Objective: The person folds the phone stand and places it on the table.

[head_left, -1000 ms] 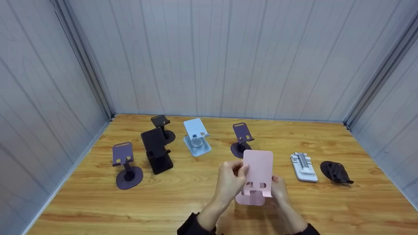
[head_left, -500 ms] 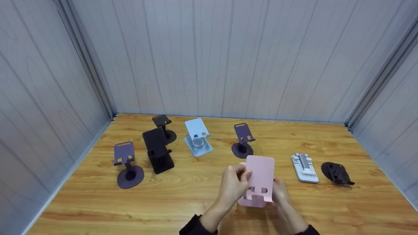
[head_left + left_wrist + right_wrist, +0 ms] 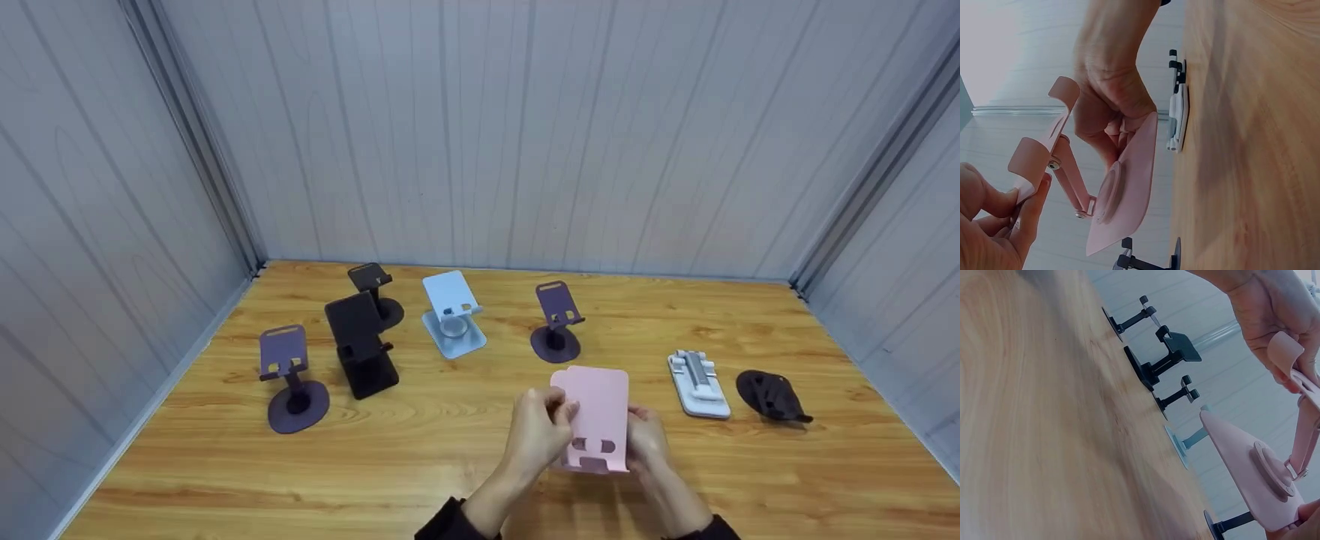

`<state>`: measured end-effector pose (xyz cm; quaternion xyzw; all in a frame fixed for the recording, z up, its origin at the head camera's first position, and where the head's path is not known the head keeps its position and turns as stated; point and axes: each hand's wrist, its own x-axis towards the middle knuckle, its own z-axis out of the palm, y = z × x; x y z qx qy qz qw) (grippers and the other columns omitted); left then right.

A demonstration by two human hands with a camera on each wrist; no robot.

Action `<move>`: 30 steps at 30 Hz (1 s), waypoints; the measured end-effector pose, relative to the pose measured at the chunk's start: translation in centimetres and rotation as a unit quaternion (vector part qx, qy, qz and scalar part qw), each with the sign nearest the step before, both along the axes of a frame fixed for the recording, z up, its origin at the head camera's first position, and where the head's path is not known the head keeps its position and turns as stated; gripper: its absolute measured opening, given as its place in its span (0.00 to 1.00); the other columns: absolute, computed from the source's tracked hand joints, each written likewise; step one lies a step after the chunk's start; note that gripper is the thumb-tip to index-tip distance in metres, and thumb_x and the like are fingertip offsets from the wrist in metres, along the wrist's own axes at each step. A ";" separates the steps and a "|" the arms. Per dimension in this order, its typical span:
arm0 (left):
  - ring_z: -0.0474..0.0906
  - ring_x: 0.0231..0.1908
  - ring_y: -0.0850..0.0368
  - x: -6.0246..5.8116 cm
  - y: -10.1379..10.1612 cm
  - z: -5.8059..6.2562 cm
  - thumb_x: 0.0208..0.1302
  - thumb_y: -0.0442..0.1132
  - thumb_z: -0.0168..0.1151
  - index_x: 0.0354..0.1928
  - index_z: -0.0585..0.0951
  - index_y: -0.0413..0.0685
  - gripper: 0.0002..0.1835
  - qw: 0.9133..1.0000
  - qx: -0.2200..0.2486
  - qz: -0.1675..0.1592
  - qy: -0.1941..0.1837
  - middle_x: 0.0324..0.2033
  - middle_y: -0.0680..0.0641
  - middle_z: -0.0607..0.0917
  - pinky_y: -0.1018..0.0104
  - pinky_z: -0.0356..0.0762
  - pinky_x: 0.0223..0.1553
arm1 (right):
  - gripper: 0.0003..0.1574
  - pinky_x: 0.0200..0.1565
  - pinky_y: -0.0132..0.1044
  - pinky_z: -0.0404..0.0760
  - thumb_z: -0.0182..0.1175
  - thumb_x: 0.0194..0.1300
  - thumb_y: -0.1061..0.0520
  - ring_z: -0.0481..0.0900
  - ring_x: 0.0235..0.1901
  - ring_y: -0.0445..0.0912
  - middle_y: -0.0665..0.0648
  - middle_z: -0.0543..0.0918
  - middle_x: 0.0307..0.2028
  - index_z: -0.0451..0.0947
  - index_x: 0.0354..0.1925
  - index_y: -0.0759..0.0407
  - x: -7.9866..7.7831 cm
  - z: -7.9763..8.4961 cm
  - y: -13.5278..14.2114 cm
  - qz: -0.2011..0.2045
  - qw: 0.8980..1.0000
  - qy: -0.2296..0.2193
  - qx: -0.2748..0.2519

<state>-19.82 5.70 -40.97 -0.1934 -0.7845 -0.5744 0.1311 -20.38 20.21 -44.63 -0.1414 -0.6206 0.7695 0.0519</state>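
A pink phone stand (image 3: 598, 409) is held up off the table by both hands. My left hand (image 3: 536, 435) pinches the left edge of its upper plate between thumb and fingers. With my right hand (image 3: 646, 439) I grip the base plate, which the upper plate mostly hides in the head view. The left wrist view shows the base plate (image 3: 1129, 191) apart from the upper plate, joined by a hinged arm (image 3: 1072, 177) on a round disc. Two curled lips stick out from the upper plate. In the right wrist view, the base (image 3: 1247, 467) is clear of the table.
Behind stand a light blue phone stand (image 3: 448, 296) and a purple one (image 3: 556, 304). Leftward are a second purple stand (image 3: 298, 401), a large black one (image 3: 356, 330) and a small black one (image 3: 388, 311). A folded white stand (image 3: 697, 386) and a folded black one (image 3: 771, 396) lie right.
The pink stand's upper plate has come down over its base, so less of the base shows below it. Its top corner now shows at upper left. Both hands keep their hold.
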 end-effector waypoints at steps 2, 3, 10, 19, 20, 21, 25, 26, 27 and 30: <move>0.57 0.15 0.70 0.0 0.1 -0.1 0.49 0.21 0.57 0.10 0.66 0.42 0.18 1.000 -0.001 -0.002 0.000 0.11 0.58 0.62 0.78 0.55 0.14 | 0.14 0.21 0.30 0.76 0.39 0.61 0.71 0.75 0.18 0.41 0.54 0.76 0.17 0.73 0.31 0.72 0.0 0.0 0.0 -0.003 1.000 0.003 -0.006; 0.57 0.15 0.70 0.1 0.1 -0.2 0.49 0.21 0.57 0.10 0.66 0.42 0.17 1.000 -0.003 -0.002 0.001 0.11 0.58 0.62 0.78 0.56 0.14 | 0.14 0.21 0.30 0.76 0.39 0.60 0.71 0.75 0.18 0.41 0.53 0.76 0.17 0.73 0.30 0.71 0.0 -0.1 0.0 -0.004 1.000 0.004 -0.009; 0.60 0.15 0.70 0.1 0.2 -0.5 0.50 0.22 0.58 0.11 0.69 0.41 0.15 1.000 -0.003 0.007 -0.011 0.11 0.56 0.65 0.77 0.60 0.14 | 0.13 0.21 0.29 0.75 0.40 0.59 0.72 0.74 0.18 0.41 0.54 0.75 0.17 0.68 0.36 0.81 -0.1 -0.3 0.0 -0.005 0.999 -0.005 0.038; 0.59 0.15 0.69 0.1 -0.1 0.3 0.51 0.25 0.59 0.12 0.70 0.41 0.14 0.999 -0.006 0.026 -0.024 0.11 0.57 0.64 0.77 0.58 0.14 | 0.18 0.20 0.30 0.75 0.38 0.63 0.69 0.73 0.19 0.43 0.56 0.74 0.19 0.63 0.43 0.86 0.0 0.0 0.0 0.026 0.995 -0.022 0.093; 0.59 0.15 0.69 0.0 -0.2 0.5 0.51 0.25 0.59 0.12 0.70 0.41 0.14 0.999 -0.003 0.024 -0.026 0.11 0.57 0.64 0.77 0.58 0.14 | 0.18 0.20 0.31 0.76 0.38 0.64 0.67 0.73 0.19 0.43 0.57 0.74 0.19 0.64 0.42 0.85 0.0 0.2 -0.1 0.029 0.995 -0.021 0.090; 0.59 0.15 0.69 -0.1 -0.3 0.6 0.51 0.25 0.59 0.13 0.71 0.41 0.14 0.999 0.001 0.022 -0.027 0.11 0.57 0.64 0.78 0.58 0.15 | 0.18 0.21 0.32 0.76 0.38 0.65 0.65 0.74 0.19 0.43 0.57 0.74 0.20 0.64 0.42 0.84 0.0 0.4 -0.2 0.031 0.996 -0.023 0.084; 0.60 0.15 0.69 -0.3 -0.8 1.1 0.51 0.25 0.59 0.13 0.72 0.40 0.13 0.999 0.012 0.016 -0.037 0.11 0.56 0.66 0.78 0.60 0.15 | 0.35 0.28 0.38 0.79 0.39 0.68 0.43 0.78 0.26 0.47 0.60 0.78 0.26 0.66 0.46 0.77 -0.3 0.7 0.1 0.072 0.995 -0.030 0.063; 0.61 0.15 0.69 -0.3 -1.0 1.2 0.51 0.25 0.59 0.14 0.73 0.39 0.12 0.999 0.013 0.016 -0.037 0.12 0.56 0.67 0.78 0.60 0.15 | 0.40 0.30 0.41 0.80 0.37 0.66 0.37 0.78 0.28 0.48 0.60 0.78 0.29 0.67 0.47 0.75 -0.4 0.7 0.4 0.091 0.994 -0.030 0.056; 0.61 0.15 0.69 -0.4 -1.1 1.3 0.51 0.25 0.59 0.14 0.74 0.39 0.12 0.999 0.015 0.016 -0.039 0.12 0.56 0.67 0.78 0.61 0.16 | 0.45 0.32 0.42 0.80 0.34 0.64 0.32 0.79 0.30 0.49 0.60 0.79 0.31 0.66 0.49 0.73 -0.6 0.4 0.9 0.119 0.991 -0.035 0.053; 0.62 0.15 0.69 -0.4 -1.3 1.5 0.52 0.25 0.59 0.15 0.74 0.39 0.11 0.999 0.019 0.015 -0.040 0.12 0.56 0.68 0.78 0.62 0.16 | 0.51 0.34 0.45 0.79 0.28 0.59 0.25 0.79 0.32 0.51 0.60 0.79 0.33 0.68 0.46 0.69 -1.2 -0.2 2.2 0.193 0.979 -0.038 0.053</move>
